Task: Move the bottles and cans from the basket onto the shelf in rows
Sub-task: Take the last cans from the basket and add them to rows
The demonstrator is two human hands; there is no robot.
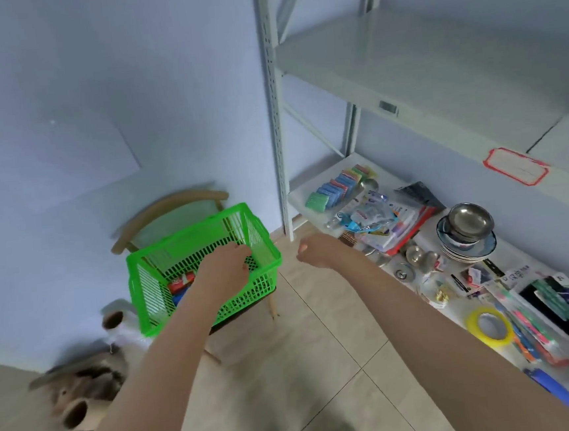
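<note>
A green plastic basket (261,238) sits on a wooden chair at the left. Inside it I see a red can (180,281) and something blue (180,298) below it, partly hidden by my forearm. My left hand (224,267) reaches down into the basket, fingers curled over the contents; whether it grips anything is hidden. My right hand (314,252) hovers just right of the basket, fingers loosely curled, holding nothing. The grey metal shelf (401,67) at upper right is bare on top.
The lower shelf (300,200) carries sponges (334,188), packets, stacked bowls (466,230), yellow tape (489,326) and stationery. A shelf upright (276,113) stands beside the basket. Rolls and a cardboard tube (75,412) lie on the floor at left. My shoes show at the bottom.
</note>
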